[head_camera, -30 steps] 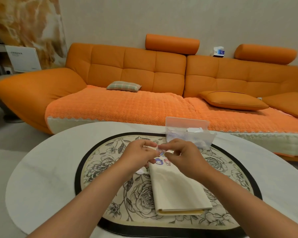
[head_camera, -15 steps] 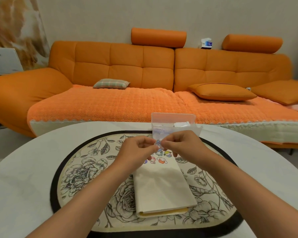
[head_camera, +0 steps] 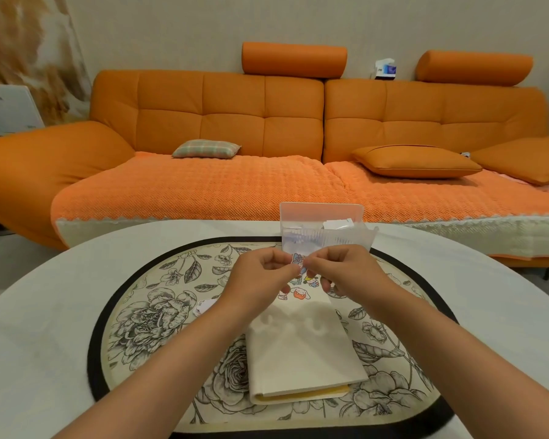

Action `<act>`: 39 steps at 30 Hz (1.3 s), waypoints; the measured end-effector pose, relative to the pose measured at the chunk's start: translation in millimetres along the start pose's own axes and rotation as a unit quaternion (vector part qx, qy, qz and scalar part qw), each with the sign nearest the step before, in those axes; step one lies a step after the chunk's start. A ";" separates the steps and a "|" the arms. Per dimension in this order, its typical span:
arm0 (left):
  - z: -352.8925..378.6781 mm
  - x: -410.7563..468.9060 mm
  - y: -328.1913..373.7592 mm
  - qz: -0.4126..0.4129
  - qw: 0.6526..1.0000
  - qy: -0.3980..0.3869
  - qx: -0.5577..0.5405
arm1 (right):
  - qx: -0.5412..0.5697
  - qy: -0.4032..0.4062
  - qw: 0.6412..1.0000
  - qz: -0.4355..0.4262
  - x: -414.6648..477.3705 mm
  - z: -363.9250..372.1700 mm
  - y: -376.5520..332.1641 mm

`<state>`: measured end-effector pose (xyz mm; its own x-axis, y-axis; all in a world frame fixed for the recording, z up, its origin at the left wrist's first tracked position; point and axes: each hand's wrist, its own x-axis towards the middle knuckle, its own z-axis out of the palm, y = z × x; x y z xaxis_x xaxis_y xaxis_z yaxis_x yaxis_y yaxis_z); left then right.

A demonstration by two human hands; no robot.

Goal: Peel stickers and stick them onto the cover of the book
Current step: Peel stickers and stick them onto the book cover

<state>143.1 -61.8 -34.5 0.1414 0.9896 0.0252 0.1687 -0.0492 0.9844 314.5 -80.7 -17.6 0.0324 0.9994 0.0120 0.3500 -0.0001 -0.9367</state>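
Both my hands, left [head_camera: 260,280] and right [head_camera: 346,274], have a pinching grip on one sticker [head_camera: 297,259], just above the book [head_camera: 301,350]. A few stickers [head_camera: 300,288] sit on the book's far end.

faint print on white board [head_camera: 8,110] at left, too blurred to read, no other legible text

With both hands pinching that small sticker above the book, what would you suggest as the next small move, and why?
Probably finish peeling the backing apart. Both the left hand and right hand pinch the sticker in the air, above the far end of the book. A few stickers already sit there, so it could go on the bare cover nearer the person.
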 end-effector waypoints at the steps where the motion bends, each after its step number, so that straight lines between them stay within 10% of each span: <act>1: 0.7 0.2 -1.2 -0.003 1.000 0.002 -0.001 | -0.001 -0.003 1.000 0.000 0.5 0.0 1.7; 16: 7.6 0.7 -3.2 0.052 0.996 0.040 0.058 | -0.122 0.065 0.984 -0.109 0.8 4.3 7.8; 26: 11.8 -3.3 -0.8 0.054 0.993 0.070 0.080 | -0.379 0.230 0.846 -0.295 -3.0 14.0 12.2; 39: 11.1 -5.4 5.1 0.058 0.993 0.067 0.077 | -0.388 0.252 0.819 -0.339 0.8 14.8 14.9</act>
<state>154.0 -68.8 -31.6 0.0400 0.9848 0.1688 0.3077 -0.1729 0.9356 305.9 -79.3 -36.7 -0.1025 0.6384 0.7629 0.9310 0.3316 -0.1524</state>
